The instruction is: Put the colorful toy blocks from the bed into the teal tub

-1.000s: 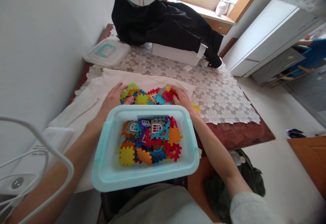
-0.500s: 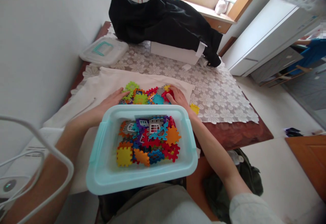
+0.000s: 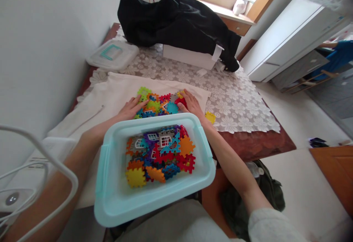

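Observation:
A heap of colourful plastic interlocking blocks (image 3: 154, 106) lies on the cream cloth (image 3: 121, 87), just beyond the light blue plastic bin (image 3: 116, 205). At the heap's left side, my left hand (image 3: 131, 108) rests with its fingers stretched over the pieces. My right hand (image 3: 192, 104) lies against the right side, fingers spread, touching red and yellow blocks. Inside the bin are several more blocks, among them a yellow square block (image 3: 136, 177) and an orange one (image 3: 187, 145). The bin tilts toward my body, its far rim between my forearms. The heap's near edge is hidden behind that rim.
One yellow block (image 3: 210, 117) sits apart on the lace tablecloth (image 3: 234, 102). A translucent lid (image 3: 113, 55) lies back left, and a black cover (image 3: 179, 21) drapes over a white box (image 3: 187, 56). White cables (image 3: 63, 168) loop at left. Far right, a person's blue clothing (image 3: 340, 56) shows.
My left hand has moved right, pushing the heap's left side inward. The bin's near side has dropped lower, and the yellow square inside has shifted toward me. My right hand has barely moved.

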`<state>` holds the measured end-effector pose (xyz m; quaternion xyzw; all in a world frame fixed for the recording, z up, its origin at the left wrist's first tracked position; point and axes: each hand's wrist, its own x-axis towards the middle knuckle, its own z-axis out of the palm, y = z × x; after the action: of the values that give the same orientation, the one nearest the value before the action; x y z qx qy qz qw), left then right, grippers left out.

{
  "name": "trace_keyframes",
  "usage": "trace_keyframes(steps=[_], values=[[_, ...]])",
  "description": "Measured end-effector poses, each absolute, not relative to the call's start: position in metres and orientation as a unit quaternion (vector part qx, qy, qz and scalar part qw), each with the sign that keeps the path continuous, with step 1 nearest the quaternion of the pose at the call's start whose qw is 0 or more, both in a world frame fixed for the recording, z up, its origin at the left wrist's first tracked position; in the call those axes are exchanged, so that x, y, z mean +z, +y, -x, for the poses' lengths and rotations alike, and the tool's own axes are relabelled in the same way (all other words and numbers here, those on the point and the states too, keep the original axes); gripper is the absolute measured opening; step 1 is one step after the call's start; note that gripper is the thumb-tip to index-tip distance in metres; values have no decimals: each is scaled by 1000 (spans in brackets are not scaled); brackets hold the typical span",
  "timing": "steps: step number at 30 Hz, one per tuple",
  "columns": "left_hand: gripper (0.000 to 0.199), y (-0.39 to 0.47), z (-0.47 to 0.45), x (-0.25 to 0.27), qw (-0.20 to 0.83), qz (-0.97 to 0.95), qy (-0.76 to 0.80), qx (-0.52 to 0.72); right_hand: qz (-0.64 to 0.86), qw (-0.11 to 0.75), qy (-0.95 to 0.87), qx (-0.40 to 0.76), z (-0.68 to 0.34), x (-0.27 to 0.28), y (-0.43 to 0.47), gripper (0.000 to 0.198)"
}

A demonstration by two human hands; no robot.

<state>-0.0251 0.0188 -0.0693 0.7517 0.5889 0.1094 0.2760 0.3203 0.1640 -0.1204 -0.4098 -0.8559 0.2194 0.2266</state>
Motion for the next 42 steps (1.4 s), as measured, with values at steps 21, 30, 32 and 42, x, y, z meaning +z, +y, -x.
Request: trace_keyframes(steps=[21, 30, 32, 42], values=[[107, -12, 58, -77, 234, -763, 597, 88, 384, 198, -881, 193, -320, -110, 156, 82], [68, -21, 20, -76, 150, -762, 616, 131, 338, 194, -911, 138, -313, -97, 151, 72], [69, -15, 19, -74, 157, -772, 604, 125, 318, 180, -922, 131, -312, -95, 148, 67], [66, 7, 5, -56, 160, -799, 563, 140, 278, 137, -938, 155, -312, -95, 145, 65]])
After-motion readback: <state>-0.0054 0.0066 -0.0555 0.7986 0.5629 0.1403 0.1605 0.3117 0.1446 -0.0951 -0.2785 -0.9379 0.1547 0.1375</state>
